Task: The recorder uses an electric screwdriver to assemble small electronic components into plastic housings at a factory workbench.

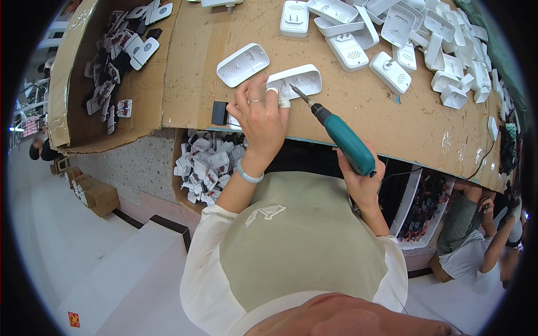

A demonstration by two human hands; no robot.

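Observation:
My right hand [363,182] is wrapped round a green electric screwdriver [346,137], whose bit points down into a white plastic housing [311,75] lying open side up on the cardboard-covered bench. With white covers on some fingertips, my left hand [259,115] grips the near left side of that housing. Beyond it sits another open white housing [244,64], apart from my fingers. A small black block [219,113] is beside my left wrist, and a white piece next to it is mostly hidden by my hand. Whether a screw sits under the bit is too small to see.
White housings [399,25] are heaped at the back right. A cardboard box [154,95] on the left holds white and black parts. Below the bench are a box of white pieces [204,162] and a white bin [412,193] of dark, red-wired parts. Another person [471,252] sits at right.

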